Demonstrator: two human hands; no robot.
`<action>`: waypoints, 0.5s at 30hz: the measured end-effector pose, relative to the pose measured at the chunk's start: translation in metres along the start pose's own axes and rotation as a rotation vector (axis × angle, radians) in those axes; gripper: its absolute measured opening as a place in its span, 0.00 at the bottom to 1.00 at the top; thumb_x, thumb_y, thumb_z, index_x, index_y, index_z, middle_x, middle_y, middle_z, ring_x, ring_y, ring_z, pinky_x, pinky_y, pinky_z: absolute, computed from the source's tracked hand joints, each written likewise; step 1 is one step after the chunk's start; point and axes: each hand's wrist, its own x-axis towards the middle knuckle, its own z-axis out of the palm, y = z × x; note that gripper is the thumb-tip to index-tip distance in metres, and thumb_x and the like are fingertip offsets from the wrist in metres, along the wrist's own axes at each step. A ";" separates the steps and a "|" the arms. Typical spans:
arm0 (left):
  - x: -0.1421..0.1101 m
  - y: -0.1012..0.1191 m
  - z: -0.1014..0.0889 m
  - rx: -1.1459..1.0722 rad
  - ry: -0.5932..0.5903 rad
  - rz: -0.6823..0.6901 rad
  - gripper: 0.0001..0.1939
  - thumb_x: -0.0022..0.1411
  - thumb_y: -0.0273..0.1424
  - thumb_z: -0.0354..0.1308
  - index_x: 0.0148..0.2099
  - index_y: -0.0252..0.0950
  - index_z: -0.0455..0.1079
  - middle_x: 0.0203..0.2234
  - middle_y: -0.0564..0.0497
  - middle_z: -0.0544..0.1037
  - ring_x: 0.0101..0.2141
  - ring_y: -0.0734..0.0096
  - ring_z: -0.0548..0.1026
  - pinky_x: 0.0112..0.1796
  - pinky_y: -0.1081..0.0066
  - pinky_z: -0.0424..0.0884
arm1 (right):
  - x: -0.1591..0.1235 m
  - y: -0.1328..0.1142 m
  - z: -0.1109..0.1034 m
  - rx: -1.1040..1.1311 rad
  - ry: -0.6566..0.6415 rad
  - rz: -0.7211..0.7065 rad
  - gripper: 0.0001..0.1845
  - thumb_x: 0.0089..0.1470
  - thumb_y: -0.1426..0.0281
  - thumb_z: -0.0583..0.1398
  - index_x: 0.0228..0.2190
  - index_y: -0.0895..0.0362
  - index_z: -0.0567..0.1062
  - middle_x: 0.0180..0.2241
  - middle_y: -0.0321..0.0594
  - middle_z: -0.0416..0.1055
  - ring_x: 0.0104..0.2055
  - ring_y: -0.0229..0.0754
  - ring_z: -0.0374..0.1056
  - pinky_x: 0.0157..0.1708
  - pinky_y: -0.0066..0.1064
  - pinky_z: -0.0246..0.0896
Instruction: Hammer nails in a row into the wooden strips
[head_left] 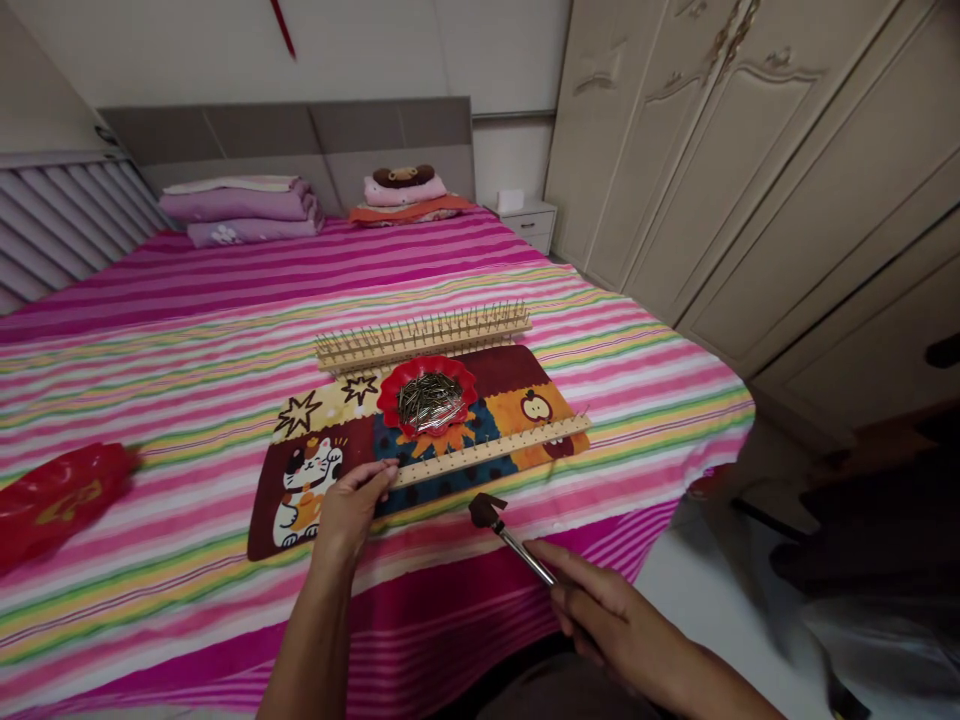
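A long wooden strip (pixel 495 447) studded with a row of nails lies across a patchwork cat mat (pixel 315 470) on the bed. My left hand (pixel 352 505) pinches the strip's left end, fingers closed on it. My right hand (pixel 600 610) grips the metal handle of a small hammer (pixel 491 515), whose dark head hovers just in front of the strip. Behind the strip sits a red scalloped dish (pixel 386 395) heaped with loose nails (pixel 430 401). A second wooden rack (pixel 424 335) bristling with nails lies beyond the dish.
The bed's pink striped cover (pixel 187 330) stretches left and back to folded purple blankets (pixel 240 210) and a pillow pile (pixel 405 195). A red plastic bag (pixel 56 500) lies at the left. Beige wardrobe doors (pixel 750 150) stand on the right, with a white nightstand (pixel 529 222) beside them.
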 end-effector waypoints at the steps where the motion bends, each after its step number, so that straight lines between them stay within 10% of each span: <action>1: 0.002 -0.002 0.003 -0.001 0.005 0.014 0.23 0.30 0.43 0.70 0.29 0.34 0.76 0.25 0.52 0.78 0.22 0.80 0.67 0.23 0.77 0.64 | 0.000 0.000 0.000 0.001 0.003 0.005 0.32 0.58 0.57 0.53 0.61 0.53 0.61 0.23 0.30 0.58 0.20 0.31 0.51 0.19 0.23 0.44; 15: 0.012 -0.019 0.020 0.278 0.080 0.138 0.13 0.40 0.41 0.62 0.28 0.37 0.73 0.25 0.53 0.79 0.28 0.73 0.74 0.32 0.73 0.68 | 0.002 -0.001 -0.001 0.000 -0.008 0.038 0.34 0.56 0.54 0.54 0.61 0.55 0.61 0.21 0.29 0.57 0.20 0.32 0.50 0.20 0.25 0.43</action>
